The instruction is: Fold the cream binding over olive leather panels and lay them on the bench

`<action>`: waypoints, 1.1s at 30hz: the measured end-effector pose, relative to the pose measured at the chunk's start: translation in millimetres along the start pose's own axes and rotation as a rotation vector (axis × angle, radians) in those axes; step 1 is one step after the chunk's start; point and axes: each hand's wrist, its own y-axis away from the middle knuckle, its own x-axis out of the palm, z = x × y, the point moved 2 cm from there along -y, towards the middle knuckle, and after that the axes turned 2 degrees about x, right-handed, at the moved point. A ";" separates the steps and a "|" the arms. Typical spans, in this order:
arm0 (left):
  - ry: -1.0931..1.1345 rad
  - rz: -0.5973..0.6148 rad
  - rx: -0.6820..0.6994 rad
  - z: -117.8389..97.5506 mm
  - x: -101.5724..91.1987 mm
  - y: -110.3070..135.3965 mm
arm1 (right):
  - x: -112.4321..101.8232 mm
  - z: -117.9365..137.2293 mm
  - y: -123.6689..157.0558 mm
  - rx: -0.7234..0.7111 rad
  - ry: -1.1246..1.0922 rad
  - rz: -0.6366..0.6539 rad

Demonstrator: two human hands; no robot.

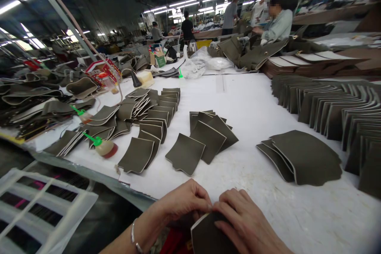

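Observation:
At the table's front edge, both hands are on a dark olive leather-like panel point(210, 235) with a pale cut edge. My left hand point(186, 200), a bracelet on its wrist, pinches the panel's upper edge between thumb and fingers. Close beside it, my right hand point(241, 214) grips the same edge, its fingers curled over the panel. The panel's lower part runs out of the picture. Just beyond my hands lie a single panel point(185, 154) and a small fanned stack of panels point(208, 139). More panels point(306, 158) lie overlapped to the right.
Long rows of upright panels point(327, 107) line the right side of the white table point(238, 99). Overlapping panels point(138, 154) spread on the left, by a glue bottle with a green nozzle point(105, 147). A white rack point(44, 210) stands lower left. Several people work farther back.

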 end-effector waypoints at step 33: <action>-0.534 -0.055 0.215 -0.9 21.4 2.7 | -0.9 -4.0 0.9 0.005 0.018 0.091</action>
